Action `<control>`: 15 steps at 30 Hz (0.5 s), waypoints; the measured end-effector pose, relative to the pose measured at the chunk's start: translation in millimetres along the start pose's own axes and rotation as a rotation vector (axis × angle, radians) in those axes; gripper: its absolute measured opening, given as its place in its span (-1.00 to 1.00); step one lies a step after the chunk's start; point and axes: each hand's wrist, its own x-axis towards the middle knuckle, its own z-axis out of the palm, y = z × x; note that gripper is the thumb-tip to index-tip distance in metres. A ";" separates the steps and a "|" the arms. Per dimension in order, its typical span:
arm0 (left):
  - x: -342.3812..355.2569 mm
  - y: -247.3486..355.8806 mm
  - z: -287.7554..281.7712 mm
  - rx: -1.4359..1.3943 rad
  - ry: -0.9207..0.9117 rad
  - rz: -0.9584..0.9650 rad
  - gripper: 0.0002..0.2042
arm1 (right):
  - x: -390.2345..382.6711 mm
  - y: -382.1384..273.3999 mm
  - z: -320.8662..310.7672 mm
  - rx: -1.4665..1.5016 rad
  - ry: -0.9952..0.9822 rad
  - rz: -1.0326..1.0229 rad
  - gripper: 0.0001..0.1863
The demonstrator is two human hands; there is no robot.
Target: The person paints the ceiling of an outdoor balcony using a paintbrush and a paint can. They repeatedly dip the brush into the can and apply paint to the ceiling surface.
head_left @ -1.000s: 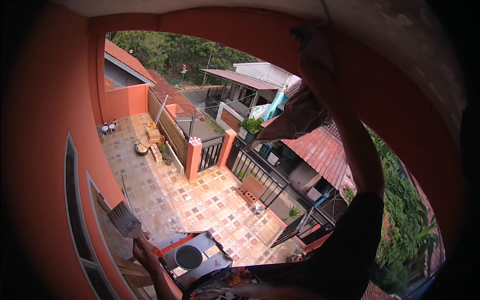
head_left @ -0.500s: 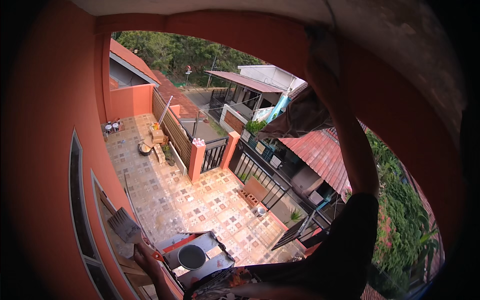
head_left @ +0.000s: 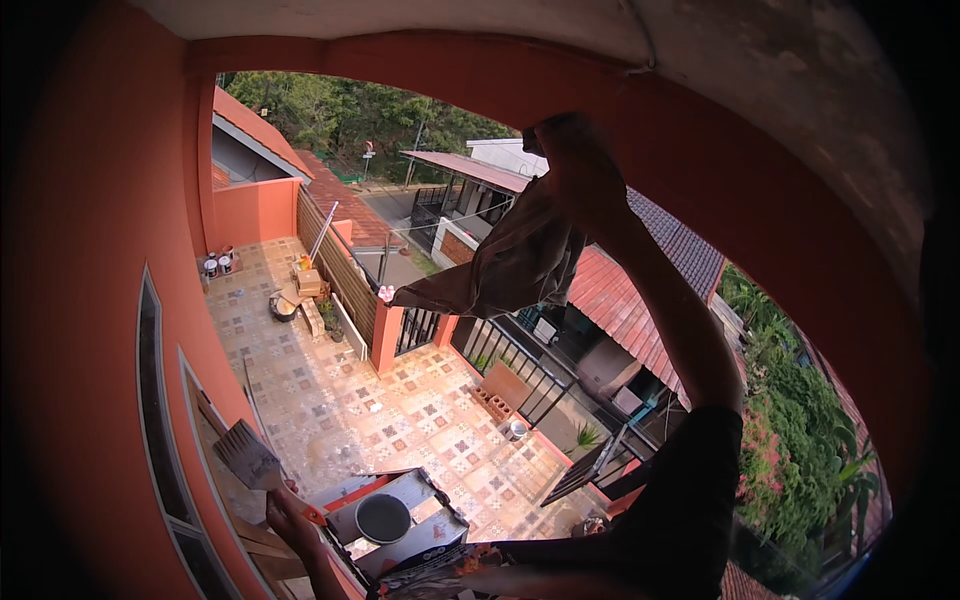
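Note:
A wide flat paintbrush [head_left: 248, 457] with grey bristles points up and left beside the orange wall. Its handle is in my left hand [head_left: 290, 518], the fingers wrapped round it. My right arm reaches up under the red-orange beam [head_left: 430, 62]. At the end of it, my right hand [head_left: 585, 170] is closed on a dark brown cloth [head_left: 510, 262] that hangs down in loose folds. Part of the right hand is in shadow and blurred. Below me, a round grey bucket [head_left: 384, 518] stands on top of a stepladder [head_left: 425, 495], nearer my left hand.
Far below lies a patterned tile floor [head_left: 340, 400]. Along its edge run a slatted fence, an orange gate post [head_left: 384, 340] and a black railing [head_left: 515, 355]. Paint cans [head_left: 222, 263] stand in the far left corner. On the left wall there are narrow windows [head_left: 160, 390].
My right hand has come down and left from the beam, bringing the cloth with it. The paintbrush in my left hand has barely moved.

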 end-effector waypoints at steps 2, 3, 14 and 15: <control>0.7 -4.8 -0.5 -0.013 0.030 -0.023 -0.59 | 9.0 11.1 -7.5 -0.176 0.048 -0.071 -0.85; 0.9 -7.4 -0.5 -0.025 0.053 -0.042 -0.58 | 11.4 17.1 -12.3 -0.260 0.018 -0.074 -0.85; -0.2 -2.4 5.9 -0.002 -0.010 -0.054 -0.58 | 27.5 115.8 -38.2 -0.271 0.072 -0.038 -0.77; 1.2 0.3 8.2 0.012 -0.018 -0.055 -0.58 | 31.0 123.6 -32.7 -0.212 0.091 -0.052 -0.76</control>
